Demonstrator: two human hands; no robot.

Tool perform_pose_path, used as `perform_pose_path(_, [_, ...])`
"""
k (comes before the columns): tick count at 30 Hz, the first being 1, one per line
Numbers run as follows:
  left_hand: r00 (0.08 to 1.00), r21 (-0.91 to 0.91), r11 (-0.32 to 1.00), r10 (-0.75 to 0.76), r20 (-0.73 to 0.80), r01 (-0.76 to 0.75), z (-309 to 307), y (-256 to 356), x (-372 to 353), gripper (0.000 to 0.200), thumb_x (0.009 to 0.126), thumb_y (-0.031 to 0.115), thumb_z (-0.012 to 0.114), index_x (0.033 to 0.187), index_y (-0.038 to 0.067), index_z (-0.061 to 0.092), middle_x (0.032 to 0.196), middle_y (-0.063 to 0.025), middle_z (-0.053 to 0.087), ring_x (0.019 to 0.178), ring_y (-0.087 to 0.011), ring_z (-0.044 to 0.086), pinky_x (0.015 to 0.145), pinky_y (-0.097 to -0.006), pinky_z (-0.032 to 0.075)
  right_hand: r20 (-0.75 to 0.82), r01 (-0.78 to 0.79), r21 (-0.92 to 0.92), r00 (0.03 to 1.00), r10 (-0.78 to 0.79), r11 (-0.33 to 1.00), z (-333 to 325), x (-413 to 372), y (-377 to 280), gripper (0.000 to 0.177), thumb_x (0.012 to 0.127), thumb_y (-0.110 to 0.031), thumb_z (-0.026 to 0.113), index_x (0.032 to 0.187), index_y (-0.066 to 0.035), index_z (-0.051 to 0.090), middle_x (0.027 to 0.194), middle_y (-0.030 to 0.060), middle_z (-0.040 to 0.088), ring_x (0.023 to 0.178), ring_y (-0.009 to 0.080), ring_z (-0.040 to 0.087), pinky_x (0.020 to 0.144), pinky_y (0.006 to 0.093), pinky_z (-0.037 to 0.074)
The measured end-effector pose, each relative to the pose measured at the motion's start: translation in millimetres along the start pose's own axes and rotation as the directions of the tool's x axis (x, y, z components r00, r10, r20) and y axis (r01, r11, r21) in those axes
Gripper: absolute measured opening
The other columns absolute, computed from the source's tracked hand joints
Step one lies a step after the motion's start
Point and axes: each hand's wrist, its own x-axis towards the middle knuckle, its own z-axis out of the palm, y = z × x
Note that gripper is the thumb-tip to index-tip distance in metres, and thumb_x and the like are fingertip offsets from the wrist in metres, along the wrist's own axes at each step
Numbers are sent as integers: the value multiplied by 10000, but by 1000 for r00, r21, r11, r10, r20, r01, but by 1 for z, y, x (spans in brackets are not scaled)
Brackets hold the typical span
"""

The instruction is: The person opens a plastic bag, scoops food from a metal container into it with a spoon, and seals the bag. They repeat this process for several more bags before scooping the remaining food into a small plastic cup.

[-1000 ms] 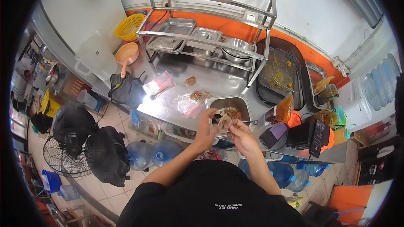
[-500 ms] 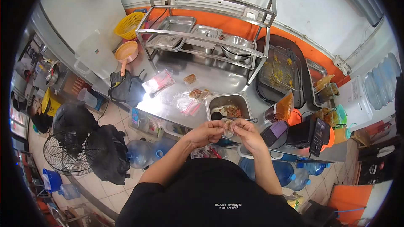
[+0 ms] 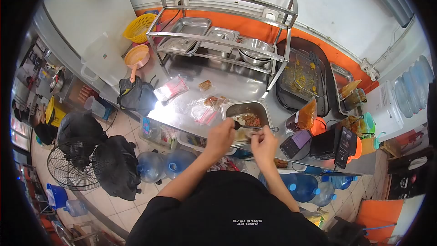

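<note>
My left hand (image 3: pixel 221 137) is closed at the black end of a ladle (image 3: pixel 257 128), whose thin handle lies across the near side of a steel pan (image 3: pixel 269 114). Reddish chopped filling (image 3: pixel 249 119) covers part of the pan's bottom. To the right, my right hand (image 3: pixel 264 145) pinches a small clear plastic bag (image 3: pixel 244 135) that hangs at the pan's near rim, between my hands. Left of the pan lie clear plastic bags (image 3: pixel 200 113) and a small filled packet (image 3: pixel 205 85).
A steel rack (image 3: pixel 223 41) with metal trays and bowls stands behind. On the right are a black tray (image 3: pixel 291 79), a bag of orange sauce (image 3: pixel 307 115), a purple-screened device (image 3: pixel 298 141) and a phone (image 3: pixel 347 146). Water jugs (image 3: pixel 305 187) stand below the counter.
My hands have moved apart. The left has gone up to the black end of the ladle; the right has stayed low by the pan with the small bag, which both fingertips held before.
</note>
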Motion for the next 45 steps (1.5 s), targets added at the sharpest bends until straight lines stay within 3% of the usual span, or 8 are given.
perform_pose_path(6, [882, -537, 700, -350, 316, 471, -9, -23, 4, 115, 894, 84, 541, 997, 41, 571, 728, 8, 566, 640, -68, 546, 545, -226, 417, 140, -42, 301, 990, -1, 953, -19, 21, 25, 73, 768, 39, 581, 747, -14, 535, 586, -18, 520, 526, 36, 453, 485, 214, 340])
perform_pose_path(14, [812, -705, 404, -270, 517, 583, 4, 5, -5, 142, 919, 107, 540, 998, 6, 598, 836, -37, 636, 730, -86, 594, 598, -223, 452, 245, -134, 452, 969, 22, 882, -21, 18, -8, 83, 803, 38, 592, 780, -25, 543, 621, -50, 500, 543, 6, 427, 488, 178, 312])
perform_pose_path(23, [901, -583, 688, -332, 278, 433, -8, 24, 2, 38, 844, 23, 606, 875, 12, 587, 708, -29, 624, 634, -92, 600, 511, -246, 448, 230, -49, 317, 973, -26, 947, -13, 7, -16, 100, 779, 21, 618, 805, -26, 533, 591, -29, 483, 534, 30, 442, 485, 207, 342])
perform_pose_path(28, [969, 170, 955, 245, 4, -242, -6, 26, -2, 100, 745, -6, 628, 820, 18, 566, 612, -76, 541, 536, -90, 548, 516, -305, 445, 71, 175, -180, 984, -165, 968, -3, 4, -28, 145, 716, 4, 651, 772, -17, 519, 589, -8, 510, 530, 58, 483, 481, 243, 379])
perform_pose_path(32, [966, -76, 963, 258, -14, -258, -17, 25, 0, 131, 712, 7, 639, 824, 35, 578, 592, -29, 534, 524, -108, 519, 490, -276, 411, 73, 102, -40, 992, -99, 994, -13, 14, -31, 95, 738, 10, 635, 783, -1, 551, 613, 41, 564, 546, 100, 539, 509, 258, 420])
perform_pose_path(34, [976, -380, 911, -88, 201, 160, -32, 25, 3, 192, 702, 56, 637, 889, 45, 599, 709, 1, 583, 644, -120, 547, 578, -255, 411, 192, 20, 166, 980, -52, 986, -24, 20, -29, 60, 760, 18, 636, 811, 7, 606, 653, 47, 583, 579, 98, 554, 542, 239, 434])
perform_pose_path(38, [906, -555, 798, 29, 421, 232, -28, -3, 17, 374, 711, 80, 599, 1081, 25, 575, 1082, -50, 566, 1040, -115, 501, 866, -272, 409, 280, 21, 352, 951, -127, 936, -28, 23, -28, 73, 771, 17, 637, 842, 0, 642, 704, 34, 586, 603, 76, 521, 554, 228, 416])
perform_pose_path(45, [565, -555, 537, 168, 808, 635, -21, -4, 16, 232, 841, 50, 632, 1063, -2, 589, 979, -12, 619, 966, -98, 564, 836, -252, 458, 555, 0, 420, 791, -257, 907, -34, 22, -38, 76, 814, 0, 619, 881, -15, 650, 776, 8, 577, 652, 57, 481, 595, 225, 398])
